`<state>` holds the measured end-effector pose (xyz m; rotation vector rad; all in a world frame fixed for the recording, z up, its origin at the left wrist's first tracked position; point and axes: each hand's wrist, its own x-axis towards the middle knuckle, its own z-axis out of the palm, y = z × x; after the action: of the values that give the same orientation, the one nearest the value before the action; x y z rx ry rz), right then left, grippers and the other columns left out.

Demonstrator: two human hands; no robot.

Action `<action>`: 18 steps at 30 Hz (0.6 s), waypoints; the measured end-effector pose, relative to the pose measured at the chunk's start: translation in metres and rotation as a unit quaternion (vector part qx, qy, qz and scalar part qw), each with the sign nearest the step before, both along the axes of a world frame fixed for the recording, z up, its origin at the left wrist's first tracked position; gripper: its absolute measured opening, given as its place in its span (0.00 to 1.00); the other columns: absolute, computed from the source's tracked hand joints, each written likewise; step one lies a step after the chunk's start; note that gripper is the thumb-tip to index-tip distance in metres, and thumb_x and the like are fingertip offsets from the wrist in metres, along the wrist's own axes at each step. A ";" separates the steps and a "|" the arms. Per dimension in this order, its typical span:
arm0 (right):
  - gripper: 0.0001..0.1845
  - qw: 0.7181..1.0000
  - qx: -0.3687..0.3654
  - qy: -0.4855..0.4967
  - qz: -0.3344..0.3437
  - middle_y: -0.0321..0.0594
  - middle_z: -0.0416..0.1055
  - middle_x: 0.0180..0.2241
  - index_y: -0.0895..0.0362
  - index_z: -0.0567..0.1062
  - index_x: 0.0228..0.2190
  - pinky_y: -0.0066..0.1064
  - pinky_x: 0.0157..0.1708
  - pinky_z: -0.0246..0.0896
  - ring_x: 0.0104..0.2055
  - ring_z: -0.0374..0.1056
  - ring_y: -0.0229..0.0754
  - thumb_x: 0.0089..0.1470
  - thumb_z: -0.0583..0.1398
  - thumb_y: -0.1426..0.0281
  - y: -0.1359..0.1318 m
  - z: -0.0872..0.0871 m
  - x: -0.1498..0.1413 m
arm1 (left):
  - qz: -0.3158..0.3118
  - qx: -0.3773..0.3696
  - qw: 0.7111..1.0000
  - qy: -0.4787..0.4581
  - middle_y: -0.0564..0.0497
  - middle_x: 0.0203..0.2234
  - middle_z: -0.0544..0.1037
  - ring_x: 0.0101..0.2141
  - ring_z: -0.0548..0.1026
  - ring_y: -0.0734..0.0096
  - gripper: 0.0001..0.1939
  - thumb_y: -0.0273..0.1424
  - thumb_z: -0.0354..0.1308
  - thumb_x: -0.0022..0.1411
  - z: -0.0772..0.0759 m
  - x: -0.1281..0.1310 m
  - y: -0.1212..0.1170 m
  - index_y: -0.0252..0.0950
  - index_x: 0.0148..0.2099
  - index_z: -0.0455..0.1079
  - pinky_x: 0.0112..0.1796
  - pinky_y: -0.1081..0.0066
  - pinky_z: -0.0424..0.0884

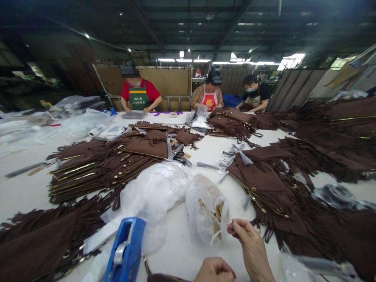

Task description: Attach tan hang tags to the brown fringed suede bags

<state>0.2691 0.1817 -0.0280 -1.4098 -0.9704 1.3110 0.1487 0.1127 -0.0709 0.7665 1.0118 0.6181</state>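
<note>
My right hand (251, 244) is raised just right of a clear plastic bag (197, 207), its thumb and forefinger pinched together. A small whitish bit shows at the fingertips, too small to name. Inside that bag are tan paper tags (219, 211) with white strings. Lower down, my left hand (216, 270) is closed with curled fingers, partly cut off by the bottom edge; what it holds, if anything, is hidden. Just left of it, part of a brown item with a gold zip (164, 278) lies at the bottom edge.
A blue tape dispenser (133, 243) stands left of my hands. Stacked brown fringed bags (141, 147) lie left, with a fringed-bag pile (264, 176) at right. White plastic bags (158, 184) sit between. Across the table (202, 152), three people work, one in a green apron (139, 100).
</note>
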 end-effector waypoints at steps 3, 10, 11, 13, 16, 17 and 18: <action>0.16 0.997 -0.030 0.069 0.012 0.34 0.72 0.22 0.57 0.72 0.25 0.29 0.29 0.58 0.25 0.64 0.38 0.39 0.64 0.57 -0.014 0.005 0.000 | 0.092 -0.060 0.991 -0.077 0.53 0.20 0.72 0.21 0.68 0.76 0.22 0.41 0.64 0.37 -0.001 -0.003 0.007 0.31 0.32 0.65 0.26 0.73 0.59; 0.14 0.991 -0.064 0.108 0.041 0.34 0.71 0.21 0.58 0.72 0.24 0.26 0.24 0.55 0.21 0.60 0.34 0.40 0.65 0.60 -0.039 0.010 0.000 | 0.162 -0.106 0.968 -0.163 0.50 0.22 0.74 0.22 0.69 0.75 0.22 0.30 0.64 0.34 0.013 -0.008 0.005 0.30 0.36 0.67 0.26 0.75 0.56; 0.14 0.991 -0.065 0.110 0.043 0.34 0.71 0.21 0.58 0.72 0.24 0.26 0.24 0.55 0.21 0.60 0.34 0.40 0.65 0.60 -0.042 0.010 0.000 | 0.165 -0.105 0.969 -0.151 0.49 0.22 0.74 0.21 0.69 0.75 0.21 0.33 0.64 0.35 0.013 -0.007 0.004 0.30 0.34 0.68 0.26 0.74 0.57; 0.14 0.990 -0.067 0.113 0.049 0.34 0.71 0.21 0.58 0.72 0.24 0.26 0.24 0.55 0.21 0.60 0.33 0.40 0.65 0.60 -0.047 0.011 0.000 | 0.171 -0.091 0.973 -0.128 0.49 0.19 0.74 0.19 0.67 0.76 0.20 0.39 0.65 0.36 0.012 -0.004 0.003 0.29 0.29 0.68 0.25 0.73 0.58; 0.14 0.991 -0.068 0.105 0.053 0.34 0.70 0.20 0.58 0.72 0.23 0.27 0.24 0.55 0.21 0.60 0.34 0.40 0.65 0.60 -0.053 0.007 0.003 | 0.177 -0.072 0.976 -0.109 0.50 0.15 0.72 0.15 0.65 0.77 0.19 0.41 0.65 0.36 0.011 -0.002 0.002 0.30 0.24 0.66 0.22 0.74 0.57; 0.14 0.992 -0.066 0.096 0.050 0.35 0.71 0.21 0.57 0.72 0.23 0.27 0.24 0.55 0.21 0.61 0.34 0.40 0.65 0.59 -0.054 0.003 0.004 | 0.178 -0.072 0.976 -0.105 0.50 0.14 0.72 0.15 0.65 0.77 0.19 0.41 0.65 0.37 0.011 -0.002 0.001 0.30 0.23 0.66 0.21 0.74 0.56; 0.14 0.994 -0.061 0.081 0.045 0.35 0.71 0.21 0.57 0.72 0.23 0.27 0.25 0.55 0.22 0.62 0.35 0.39 0.65 0.59 -0.055 -0.001 0.006 | 0.176 -0.075 0.976 -0.105 0.50 0.14 0.72 0.14 0.64 0.78 0.18 0.41 0.65 0.38 0.012 -0.002 0.001 0.30 0.23 0.66 0.21 0.75 0.56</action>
<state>0.2749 0.1264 -0.0285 -1.3387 -0.8663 1.5495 0.1462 0.1133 -0.0593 0.3801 0.9933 0.8971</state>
